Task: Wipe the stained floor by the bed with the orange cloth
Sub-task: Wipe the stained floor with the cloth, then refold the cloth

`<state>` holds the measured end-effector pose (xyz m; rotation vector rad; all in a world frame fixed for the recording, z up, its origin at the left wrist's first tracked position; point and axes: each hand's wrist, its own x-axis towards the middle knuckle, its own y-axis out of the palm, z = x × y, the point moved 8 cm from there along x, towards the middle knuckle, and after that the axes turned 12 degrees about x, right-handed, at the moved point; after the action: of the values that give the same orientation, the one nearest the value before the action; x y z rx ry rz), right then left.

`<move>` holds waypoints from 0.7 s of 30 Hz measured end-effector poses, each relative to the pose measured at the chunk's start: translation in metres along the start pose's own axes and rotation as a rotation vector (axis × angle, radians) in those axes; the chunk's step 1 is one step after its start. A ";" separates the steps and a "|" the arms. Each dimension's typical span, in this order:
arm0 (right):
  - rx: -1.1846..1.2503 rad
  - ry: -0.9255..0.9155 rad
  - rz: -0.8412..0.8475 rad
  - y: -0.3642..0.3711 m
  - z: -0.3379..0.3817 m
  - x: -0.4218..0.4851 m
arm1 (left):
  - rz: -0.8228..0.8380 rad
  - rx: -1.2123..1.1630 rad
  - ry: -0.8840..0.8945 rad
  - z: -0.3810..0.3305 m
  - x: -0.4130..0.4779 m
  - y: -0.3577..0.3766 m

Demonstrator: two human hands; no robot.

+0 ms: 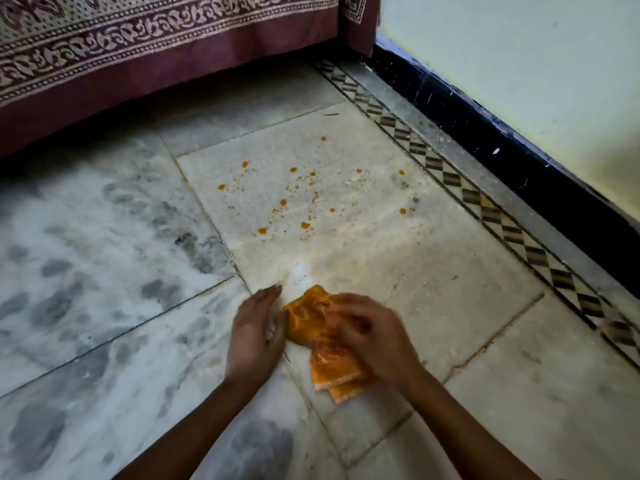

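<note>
Maroon printed bedspread (104, 64) hangs at the far left, with marble floor (104, 271) below it. The left grip (252, 330) rests released, fingers straight, right against the orange cloth (306, 320). The cloth sits bunched on the floor, just this side of the orange stain spots (284, 202), with the right grip (370, 337) clenched around it (a bit blurry). A diamond border strip (485, 209) and black skirting (502, 150) run along the right.

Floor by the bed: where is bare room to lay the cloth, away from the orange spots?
Free: the grey slabs left of the spots, below the bed cover; the pale floor between spots, patterned border and right hand. Crowded: among the spots and around the orange cloth.
</note>
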<state>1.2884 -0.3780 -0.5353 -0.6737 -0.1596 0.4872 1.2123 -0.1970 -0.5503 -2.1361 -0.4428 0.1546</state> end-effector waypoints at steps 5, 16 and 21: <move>0.138 0.361 -0.013 -0.016 -0.017 0.015 | 0.094 -0.117 0.067 -0.038 0.015 0.008; 0.317 -0.005 0.005 -0.110 0.119 0.052 | 0.209 -0.189 0.526 -0.115 0.063 -0.076; 0.149 -0.193 -0.208 -0.204 0.189 0.053 | -0.078 -0.104 0.801 -0.177 0.070 -0.140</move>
<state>1.3561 -0.3846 -0.2601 -0.4572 -0.3682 0.3593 1.2904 -0.2367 -0.3307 -2.0712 -0.0553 -0.7583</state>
